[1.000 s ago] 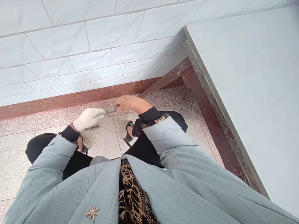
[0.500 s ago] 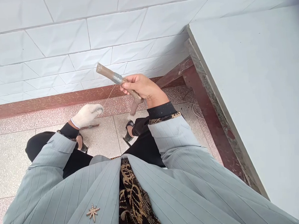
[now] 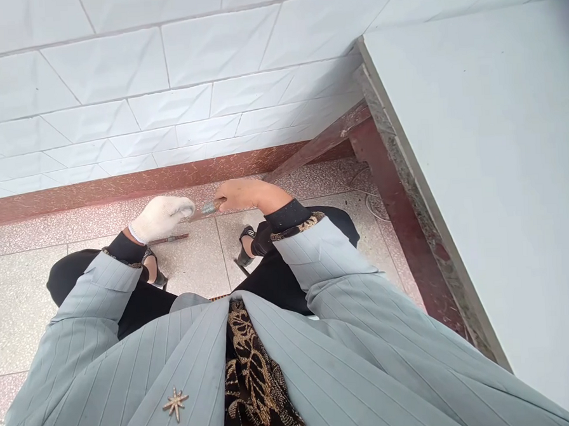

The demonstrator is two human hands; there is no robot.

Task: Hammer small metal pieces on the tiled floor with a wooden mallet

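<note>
1. The right hand (image 3: 240, 195), bare and near the middle of the frame, has its fingers closed around a brown stick (image 3: 197, 215); this grip is narrow and holding.
2. The left hand (image 3: 161, 218), in a white knitted glove, is just left of it, by the stick's left end. Its fingers are curled in; I cannot tell whether this grip holds anything, or whether it touches the stick.
3. Between the two hands, a grey band of coils (image 3: 209, 207) goes around the stick, right beside the bare fingers.
4. As for progress, I judge the winding partly or wholly done: the coils sit close together, while the short stretch to their left looks unwrapped. The part inside the right hand is hidden, and no loose strand can be made out, so what remains is unclear.
5. Below the glove, left of centre, a thin brown item (image 3: 174, 238) lies on the floor (image 3: 196, 262), apart from both hands.
6. Farther out, a white tabletop (image 3: 492, 164) fills the right of the frame, and a tiled wall (image 3: 114, 63) spans the top.
</note>
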